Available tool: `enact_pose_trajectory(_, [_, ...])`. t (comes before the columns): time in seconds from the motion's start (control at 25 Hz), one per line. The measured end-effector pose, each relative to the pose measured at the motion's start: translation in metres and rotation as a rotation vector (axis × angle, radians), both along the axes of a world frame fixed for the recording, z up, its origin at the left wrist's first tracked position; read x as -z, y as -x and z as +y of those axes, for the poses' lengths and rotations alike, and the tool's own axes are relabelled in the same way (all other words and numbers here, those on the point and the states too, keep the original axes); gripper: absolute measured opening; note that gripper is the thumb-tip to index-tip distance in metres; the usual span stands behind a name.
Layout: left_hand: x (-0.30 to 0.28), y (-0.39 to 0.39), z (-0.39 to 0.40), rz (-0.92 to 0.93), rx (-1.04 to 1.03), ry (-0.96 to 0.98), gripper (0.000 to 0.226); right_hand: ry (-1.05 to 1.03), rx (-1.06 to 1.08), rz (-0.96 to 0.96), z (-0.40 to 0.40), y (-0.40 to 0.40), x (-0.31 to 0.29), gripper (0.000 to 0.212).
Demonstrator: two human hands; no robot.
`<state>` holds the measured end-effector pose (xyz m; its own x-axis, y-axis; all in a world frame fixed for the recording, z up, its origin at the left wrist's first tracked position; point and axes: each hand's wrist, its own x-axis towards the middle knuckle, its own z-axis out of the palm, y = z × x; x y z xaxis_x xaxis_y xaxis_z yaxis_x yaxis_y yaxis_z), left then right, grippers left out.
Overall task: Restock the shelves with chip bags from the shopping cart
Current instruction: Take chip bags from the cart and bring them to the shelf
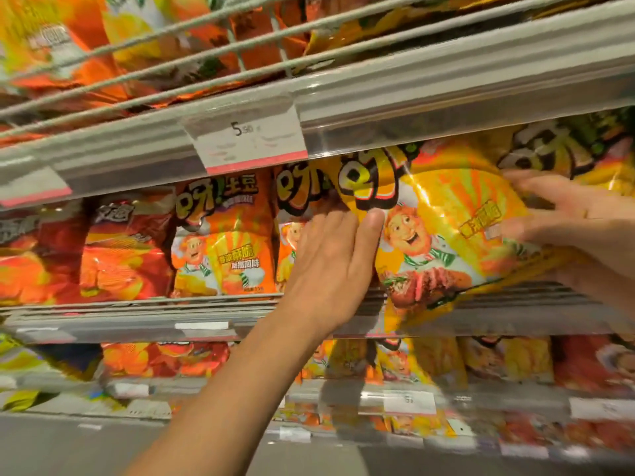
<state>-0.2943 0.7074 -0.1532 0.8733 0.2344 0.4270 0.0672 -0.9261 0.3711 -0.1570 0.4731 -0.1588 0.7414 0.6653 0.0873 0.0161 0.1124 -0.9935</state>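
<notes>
A yellow chip bag (443, 235) with a cartoon chef sits tilted at the front of the middle shelf (171, 321), its lower corner hanging over the shelf edge. My left hand (330, 262) holds the bag's left edge: the thumb lies on the front and the fingertips are hidden behind the bag. My right hand (577, 228), blurred, grips the bag's right side, with fingers spread across the front and the thumb underneath. An orange chip bag (223, 235) of the same brand stands upright just left of my left hand. The shopping cart is out of view.
Red and orange bags (120, 249) fill the middle shelf to the left. The upper shelf's rail (446, 97), carrying a price tag (251, 139), hangs close above the yellow bag. More bags (498, 359) line the lower shelf. A wire rack of bags (137, 39) is overhead.
</notes>
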Motion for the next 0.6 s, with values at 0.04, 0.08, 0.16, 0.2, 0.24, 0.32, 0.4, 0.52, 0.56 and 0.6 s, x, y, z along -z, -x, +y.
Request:
enact_pose_trajectory(0.04, [0.004,0.005,0.004,-0.004,0.015,-0.016,0.046,-0.016,-0.065,-0.026,0.009,0.000,-0.003,0.065])
enact_pose_trajectory(0.08, [0.009,0.008,0.008,0.002,0.032,-0.079,0.047,-0.073,-0.040,0.010,0.017,0.006,-0.009,0.061])
enact_pose_trajectory(0.16, [0.018,0.012,0.017,0.010,0.027,-0.235,0.055,-0.089,0.050,0.025,0.023,0.005,-0.006,0.052])
enact_pose_trajectory(0.2, [0.024,0.013,0.021,-0.029,0.027,-0.284,0.060,-0.083,0.054,0.031,0.023,0.006,-0.002,0.048])
enact_pose_trajectory(0.24, [0.029,0.015,0.026,-0.058,0.005,-0.335,0.064,-0.070,0.064,0.042,0.028,0.011,-0.003,0.046])
enact_pose_trajectory(0.32, [0.036,0.016,0.034,-0.066,-0.061,-0.438,0.069,-0.075,0.101,0.101,0.032,0.008,-0.001,0.046])
enact_pose_trajectory(0.4, [0.042,0.013,0.034,-0.032,-0.086,-0.430,0.073,-0.099,0.243,0.111,0.032,0.002,-0.005,0.053])
enact_pose_trajectory(0.52, [0.046,0.010,0.028,-0.038,-0.114,-0.379,0.078,0.101,0.340,-0.065,0.043,0.001,-0.005,0.053])
enact_pose_trajectory(0.56, [0.045,0.007,0.024,-0.072,-0.115,-0.371,0.078,0.287,0.311,-0.207,0.048,0.006,-0.006,0.051])
enact_pose_trajectory(0.6, [0.043,0.004,0.020,-0.112,-0.101,-0.378,0.077,0.497,0.282,-0.365,0.054,0.011,-0.005,0.048])
